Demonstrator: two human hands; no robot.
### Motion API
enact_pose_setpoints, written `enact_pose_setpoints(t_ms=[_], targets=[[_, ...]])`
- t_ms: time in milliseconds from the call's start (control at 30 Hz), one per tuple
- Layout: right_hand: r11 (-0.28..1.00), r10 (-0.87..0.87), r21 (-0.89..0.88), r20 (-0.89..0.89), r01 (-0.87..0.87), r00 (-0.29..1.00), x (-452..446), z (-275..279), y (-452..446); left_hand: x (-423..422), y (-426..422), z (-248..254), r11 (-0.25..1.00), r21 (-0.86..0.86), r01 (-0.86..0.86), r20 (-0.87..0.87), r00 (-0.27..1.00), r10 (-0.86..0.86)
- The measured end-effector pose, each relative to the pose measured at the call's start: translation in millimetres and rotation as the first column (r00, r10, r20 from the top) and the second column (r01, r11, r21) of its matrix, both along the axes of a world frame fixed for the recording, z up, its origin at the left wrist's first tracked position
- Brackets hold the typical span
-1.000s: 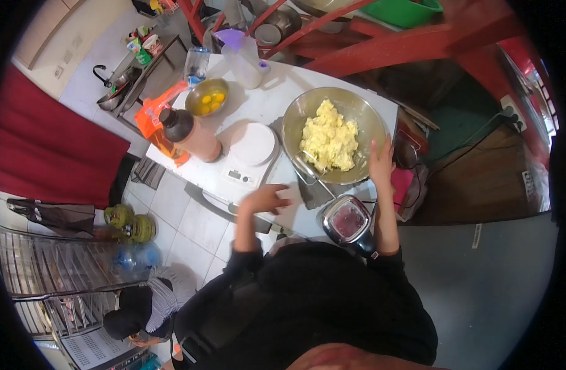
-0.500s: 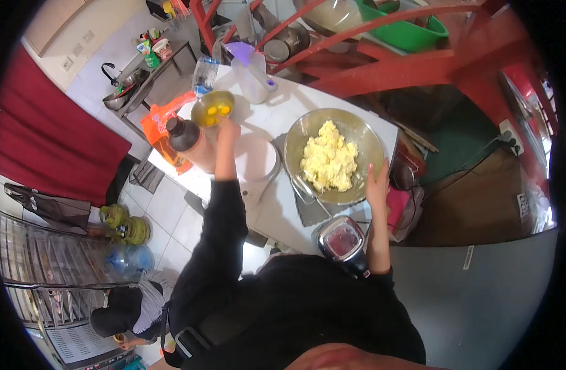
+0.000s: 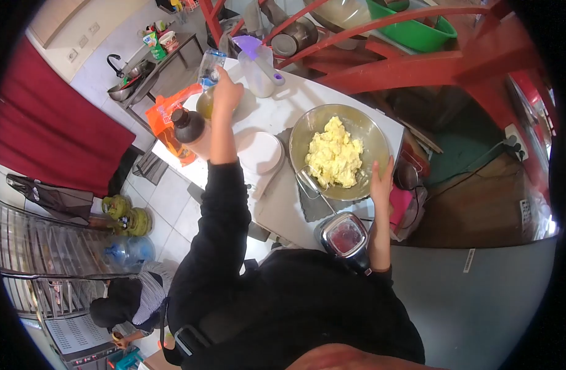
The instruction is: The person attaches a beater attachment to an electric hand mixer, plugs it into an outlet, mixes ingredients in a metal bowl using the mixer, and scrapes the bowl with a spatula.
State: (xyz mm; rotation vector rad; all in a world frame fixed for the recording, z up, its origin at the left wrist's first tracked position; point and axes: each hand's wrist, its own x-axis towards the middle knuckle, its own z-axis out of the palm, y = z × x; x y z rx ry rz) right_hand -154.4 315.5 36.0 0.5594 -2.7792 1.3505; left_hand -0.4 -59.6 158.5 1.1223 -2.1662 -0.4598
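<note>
My left hand (image 3: 227,94) reaches over a small metal bowl (image 3: 205,106), with one finger stretched out; its other fingers are largely hidden. The hand covers most of the yellow liquid in the bowl. My right hand (image 3: 381,180) grips the right rim of a large steel mixing bowl (image 3: 372,139), thumb at the rim and fingers along the outside. A pale yellow, fluffy heap (image 3: 335,151) fills the middle of this bowl. Metal beaters (image 3: 309,180) of a hand mixer (image 3: 343,235) rest at its near left edge.
A white kitchen scale (image 3: 259,153) stands between the bowls. Around the small bowl are a dark-capped bottle (image 3: 189,126), an orange packet (image 3: 166,120), a clear jug (image 3: 258,77) and a purple spatula (image 3: 247,46). Red railings (image 3: 388,71) border the table. Another person (image 3: 135,302) is at lower left.
My left hand has moved forward from the near edge of the small bowl to over it, hiding the egg yolks. My right hand stays on the mixing bowl. The view has shifted slightly.
</note>
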Motion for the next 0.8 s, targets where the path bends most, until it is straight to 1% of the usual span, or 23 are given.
enact_pose_setpoints(t_ms=[67,100,167,200,233,300,333,367,400,433,500,533,567,600,633,667,700,733,767,800], targets=[[1.0,0.018,-0.008,-0.004,-0.018,1.0,0.1,1.3,0.8,-5.0,33.3,5.7,0.993,0.023,0.115,-0.088,0.99,-0.112],[1.0,0.026,-0.012,-0.007,-0.026,1.0,-0.4,2.3,0.7,-4.2,63.8,27.4,0.971,0.14,0.192,-0.131,0.976,-0.174],[1.0,0.018,0.008,0.007,-0.018,1.0,-1.5,2.9,0.4,-15.2,56.4,8.7,0.905,0.233,0.356,-0.075,0.934,-0.348],[0.999,0.02,0.025,0.017,-0.02,1.0,-1.1,1.6,1.0,-16.3,60.9,8.5,0.859,0.288,0.423,-0.053,0.903,-0.427],[1.0,0.022,0.022,0.014,-0.022,1.0,-0.2,-1.4,2.5,-18.4,65.4,8.2,0.855,0.367,0.365,-0.027,0.923,-0.383],[1.0,0.026,0.004,-0.002,-0.026,1.0,-4.6,-5.5,0.7,-5.6,87.7,13.8,0.871,0.293,0.394,-0.138,0.919,-0.369],[0.997,0.047,-0.054,-0.01,-0.048,0.999,-6.1,-5.0,-0.5,4.0,101.8,23.3,0.879,0.248,0.408,-0.196,0.91,-0.367],[0.992,0.068,-0.109,-0.017,-0.069,0.998,-5.5,-5.1,0.6,16.8,113.6,36.3,0.904,0.214,0.371,-0.36,0.89,-0.28],[0.983,0.088,-0.162,-0.021,-0.09,0.996,-4.4,-5.7,1.9,33.7,125.0,49.3,0.925,0.191,0.328,-0.512,0.837,-0.191],[0.98,0.096,-0.172,-0.01,-0.097,0.995,-4.5,-6.0,1.9,47.7,131.9,54.1,0.943,0.179,0.279,-0.648,0.755,-0.101],[0.976,0.112,-0.189,0.019,-0.107,0.993,-6.5,-8.4,2.0,65.2,134.3,49.7,0.909,0.184,0.373,-0.586,0.784,-0.203],[0.976,0.108,-0.19,0.005,-0.105,0.994,-10.6,-15.3,4.0,71.8,143.0,53.5,0.886,0.193,0.422,-0.553,0.792,-0.257],[0.977,0.101,-0.188,-0.01,-0.101,0.995,-16.8,-24.8,7.3,77.9,159.2,58.3,0.772,0.314,0.553,-0.48,0.794,-0.374],[0.978,0.092,-0.187,-0.026,-0.095,0.995,-19.2,-30.5,12.4,82.1,169.2,51.7,0.747,0.353,0.563,-0.435,0.806,-0.402],[0.918,0.101,-0.39,0.051,-0.073,0.994,-8.8,-20.8,23.2,84.8,175.6,43.7,0.724,0.387,0.572,-0.39,0.813,-0.433],[0.813,0.125,-0.581,0.114,-0.036,0.986,2.7,-7.7,39.6,85.5,178.4,34.9,0.703,0.411,0.581,-0.346,0.812,-0.469],[0.807,0.217,-0.582,0.137,-0.099,0.966,17.0,18.9,62.8,91.2,171.9,15.6,0.746,0.377,0.548,-0.34,0.832,-0.439],[0.795,0.307,-0.585,0.159,-0.161,0.938,31.2,33.6,86.5,99.4,168.8,-1.6,0.733,0.448,0.512,-0.366,0.853,-0.371],[0.768,0.502,-0.554,0.207,-0.323,0.84,31.8,22.3,117.5,107.9,166.6,-20.4,0.712,0.516,0.476,-0.385,0.871,-0.304],[0.706,0.664,-0.527,0.264,-0.472,0.699,32.7,12.4,144.5,115.8,165.0,-46.6,0.659,0.592,0.464,-0.389,0.881,-0.27]])
